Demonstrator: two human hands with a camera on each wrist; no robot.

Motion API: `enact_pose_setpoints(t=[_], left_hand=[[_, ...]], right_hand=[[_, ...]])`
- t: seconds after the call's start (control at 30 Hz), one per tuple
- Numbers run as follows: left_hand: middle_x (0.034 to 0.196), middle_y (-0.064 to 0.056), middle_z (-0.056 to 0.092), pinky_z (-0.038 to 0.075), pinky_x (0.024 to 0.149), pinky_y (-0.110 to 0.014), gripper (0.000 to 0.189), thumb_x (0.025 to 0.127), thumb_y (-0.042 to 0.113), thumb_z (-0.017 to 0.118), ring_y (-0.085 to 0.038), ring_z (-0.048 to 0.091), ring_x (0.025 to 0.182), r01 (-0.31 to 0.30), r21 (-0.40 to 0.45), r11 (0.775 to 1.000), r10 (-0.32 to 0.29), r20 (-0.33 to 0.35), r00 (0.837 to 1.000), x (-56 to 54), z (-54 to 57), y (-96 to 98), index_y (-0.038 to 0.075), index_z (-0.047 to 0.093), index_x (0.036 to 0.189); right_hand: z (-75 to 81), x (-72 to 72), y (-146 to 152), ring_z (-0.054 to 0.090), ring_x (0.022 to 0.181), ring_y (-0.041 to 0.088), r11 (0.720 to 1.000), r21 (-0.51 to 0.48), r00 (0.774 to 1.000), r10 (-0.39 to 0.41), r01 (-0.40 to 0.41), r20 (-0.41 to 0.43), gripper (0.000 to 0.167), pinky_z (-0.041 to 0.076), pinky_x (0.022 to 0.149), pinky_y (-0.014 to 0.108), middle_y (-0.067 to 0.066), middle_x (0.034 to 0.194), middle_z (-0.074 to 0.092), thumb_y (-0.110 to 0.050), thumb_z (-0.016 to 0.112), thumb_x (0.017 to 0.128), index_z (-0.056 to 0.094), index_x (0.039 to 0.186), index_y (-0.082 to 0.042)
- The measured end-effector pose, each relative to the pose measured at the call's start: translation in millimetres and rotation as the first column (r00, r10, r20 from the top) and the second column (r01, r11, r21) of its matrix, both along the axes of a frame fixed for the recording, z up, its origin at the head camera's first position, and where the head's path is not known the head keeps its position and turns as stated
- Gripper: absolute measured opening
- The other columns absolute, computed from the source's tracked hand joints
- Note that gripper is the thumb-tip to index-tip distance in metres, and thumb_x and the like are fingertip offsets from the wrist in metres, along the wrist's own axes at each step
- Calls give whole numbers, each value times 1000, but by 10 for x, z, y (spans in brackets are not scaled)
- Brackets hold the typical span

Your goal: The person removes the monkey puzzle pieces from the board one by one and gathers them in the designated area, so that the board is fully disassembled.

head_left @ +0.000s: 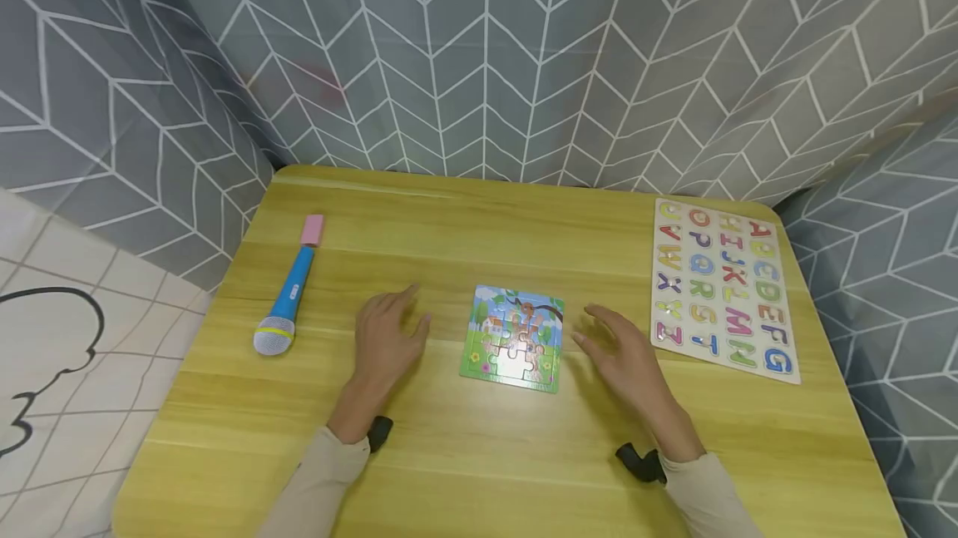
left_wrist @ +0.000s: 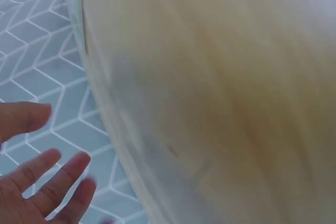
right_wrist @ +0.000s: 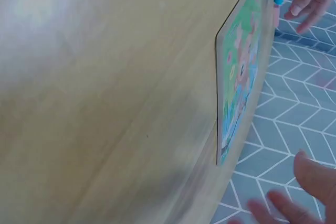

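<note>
Head view—puzzle (head_left: pixel 514 340) lies between left fingers (head_left: pixel 400 299) and right fingers (head_left: pixel 604 318).

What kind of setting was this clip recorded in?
Probably a curtained-off recording or play corner: patterned grey curtains surround a wooden table, which holds a jigsaw puzzle, an alphabet board and a blue microphone.

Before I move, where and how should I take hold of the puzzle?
Probably pinch opposite sides of the puzzle's outer border, left grip coming from the left, right grip from the right. It lies flat on the table between them, a thin, squarish board offering little to pinch from above; seams between its pieces make the border look safer.
</note>
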State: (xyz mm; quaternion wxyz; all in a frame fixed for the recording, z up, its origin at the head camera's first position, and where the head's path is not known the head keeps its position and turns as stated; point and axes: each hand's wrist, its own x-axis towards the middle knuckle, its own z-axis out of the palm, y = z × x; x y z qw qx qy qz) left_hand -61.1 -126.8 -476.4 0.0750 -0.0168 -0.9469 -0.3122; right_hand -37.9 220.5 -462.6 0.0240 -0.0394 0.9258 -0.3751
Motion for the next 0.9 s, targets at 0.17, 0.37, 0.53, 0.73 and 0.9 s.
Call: enact_pose_setpoints(t=[0.17, 0.37, 0.53, 0.73, 0.9], left_hand=[[91, -9, 73, 60, 74, -40, 47, 90, 7, 71, -24, 69, 81, 46, 195, 980, -60, 66, 996, -17, -1, 183, 9, 62, 136], [88, -11, 71, 59, 72, -31, 42, 89, -1, 68, -19, 67, 78, 66, 391, 918, -124, 125, 984, -89, -72, 400, 5, 66, 130], [107, -14, 70, 59, 87, -40, 44, 90, 5, 72, -27, 66, 100, 80, 454, 888, -180, 182, 967, -148, -115, 551, 7, 64, 133], [127, -16, 65, 52, 103, -51, 50, 87, 9, 76, -35, 60, 121, 101, 391, 915, -183, 178, 967, -199, -101, 640, 7, 63, 135], [143, -17, 57, 38, 116, -60, 56, 85, 15, 79, -39, 48, 137, 178, 263, 948, -222, 145, 964, -242, -141, 644, 7, 61, 137]], right_hand=[[9, -58, -135, 61, 125, 38, 995, -104, 999, -18, 14, -38, 34, 47, 108, 59, 15, 129, 70, -19, 71, 95, 68, 125, -5], [-110, -145, -387, 65, 111, 35, 998, -53, 997, 31, -35, -77, 33, 53, 98, 56, 15, 121, 72, -17, 74, 91, 71, 122, -4], [-195, -180, -533, 63, 119, 40, 999, 26, 998, 44, -42, -52, 56, 53, 101, 55, 21, 131, 67, -21, 80, 86, 62, 134, 0], [-204, -189, -593, 51, 136, 45, 999, 37, 1000, 27, -28, 13, 74, 44, 113, 58, 23, 145, 56, -27, 84, 81, 54, 142, 1], [-209, -178, -602, 42, 144, 44, 996, 58, 995, 64, -69, 76, 75, 38, 117, 60, 21, 152, 49, -28, 84, 80, 53, 143, 1]])
